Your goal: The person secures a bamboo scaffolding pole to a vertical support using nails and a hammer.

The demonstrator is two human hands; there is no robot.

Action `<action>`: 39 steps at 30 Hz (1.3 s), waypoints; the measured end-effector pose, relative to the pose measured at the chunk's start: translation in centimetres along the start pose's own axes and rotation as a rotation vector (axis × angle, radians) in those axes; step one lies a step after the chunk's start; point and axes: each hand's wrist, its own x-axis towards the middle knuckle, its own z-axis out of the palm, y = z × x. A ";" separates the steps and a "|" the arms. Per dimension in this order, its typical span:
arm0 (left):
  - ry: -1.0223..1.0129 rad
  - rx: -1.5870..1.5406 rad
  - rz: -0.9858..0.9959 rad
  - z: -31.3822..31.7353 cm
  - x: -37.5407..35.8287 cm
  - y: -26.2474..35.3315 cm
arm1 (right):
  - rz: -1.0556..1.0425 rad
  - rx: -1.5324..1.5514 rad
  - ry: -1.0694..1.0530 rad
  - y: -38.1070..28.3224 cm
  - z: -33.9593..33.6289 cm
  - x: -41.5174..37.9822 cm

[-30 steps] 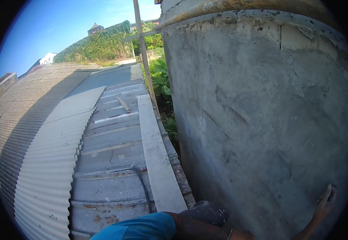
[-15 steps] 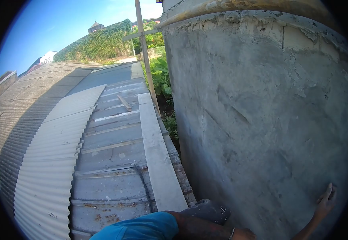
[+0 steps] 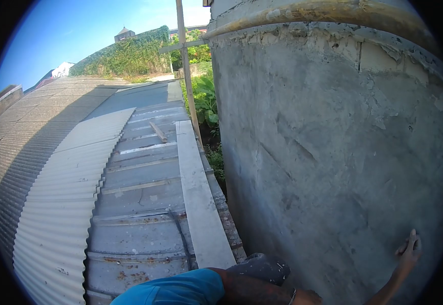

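The right hand (image 3: 407,253), fingers loosely spread, rests against the near right of the plastered wall (image 3: 328,152), seemingly to steady. The left hand (image 3: 305,297) (mostly cut off) can't be judged.

No readable text, labels, brands, numbers or signs anywhere. The plastered wall (image 3: 333,152) at 3 o'clock carries only trowel marks; the corrugated roof sheets (image 3: 53,203) at 9 o'clock show bare metal and rust, no lettering.
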 end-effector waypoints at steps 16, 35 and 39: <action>0.015 -0.008 0.016 -1.3 -0.7 0.5 | -0.071 0.005 0.114 -1.1 -0.8 -0.2; -0.034 0.005 -0.028 -1.0 -0.2 0.7 | -0.141 -0.182 0.288 -0.2 -0.6 0.8; 0.013 -0.012 0.013 -0.7 -0.2 0.3 | -0.171 -0.208 0.295 -1.0 -0.9 0.5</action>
